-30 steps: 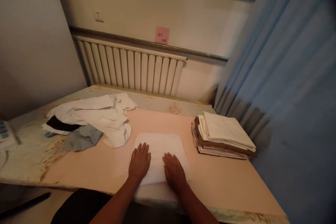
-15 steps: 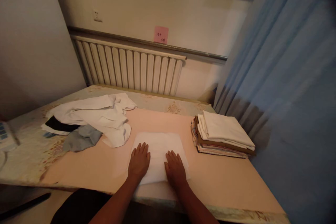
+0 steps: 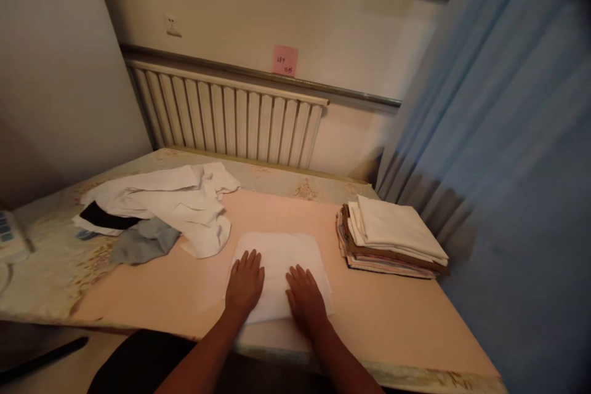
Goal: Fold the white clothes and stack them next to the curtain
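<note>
A folded white cloth (image 3: 281, 252) lies flat on the pink table top (image 3: 194, 295) near its front edge. My left hand (image 3: 244, 286) rests palm down on the cloth's near left part, fingers stretched out. Beside it, my right hand (image 3: 305, 298) presses flat on the near right part, fingers also stretched. Neither hand holds anything. To the right stands a neat stack of folded cloths (image 3: 392, 237), white on top, brown and pink beneath.
A heap of unfolded white, black and grey garments (image 3: 161, 206) lies at the left. A phone-like keypad device (image 3: 9, 237) sits at the far left edge. A radiator (image 3: 231, 114) runs along the back wall; a blue curtain (image 3: 508, 166) hangs at the right.
Both hands stay flat on the white cloth; the right hand has shifted very slightly. Nothing else has moved.
</note>
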A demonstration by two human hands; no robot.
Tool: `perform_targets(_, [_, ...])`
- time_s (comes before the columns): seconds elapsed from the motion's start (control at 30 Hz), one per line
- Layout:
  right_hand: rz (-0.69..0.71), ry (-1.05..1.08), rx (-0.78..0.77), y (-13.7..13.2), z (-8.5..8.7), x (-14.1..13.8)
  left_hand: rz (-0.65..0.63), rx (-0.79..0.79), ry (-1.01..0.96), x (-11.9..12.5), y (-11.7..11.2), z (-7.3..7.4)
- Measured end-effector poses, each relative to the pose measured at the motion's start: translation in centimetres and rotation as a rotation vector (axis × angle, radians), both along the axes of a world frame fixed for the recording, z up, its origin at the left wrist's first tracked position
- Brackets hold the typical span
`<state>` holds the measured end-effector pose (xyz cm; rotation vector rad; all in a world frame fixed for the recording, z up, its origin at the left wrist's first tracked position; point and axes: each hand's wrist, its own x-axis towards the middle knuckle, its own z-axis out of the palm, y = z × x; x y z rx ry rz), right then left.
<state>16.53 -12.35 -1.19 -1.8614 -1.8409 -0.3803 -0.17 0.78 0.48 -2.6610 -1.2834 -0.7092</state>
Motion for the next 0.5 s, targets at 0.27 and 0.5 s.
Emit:
perform_targets(0.27, [-0.060, 0.039, -0.010, 0.0, 0.0, -0.1, 0.002, -0.001, 0.006, 0.0, -0.1, 0.1])
perform_targets(0.5, [-0.150, 0.055, 0.008, 0.3, -0.7, 0.1, -0.003, -0.013, -0.007, 0.0, 0.0, 0.0])
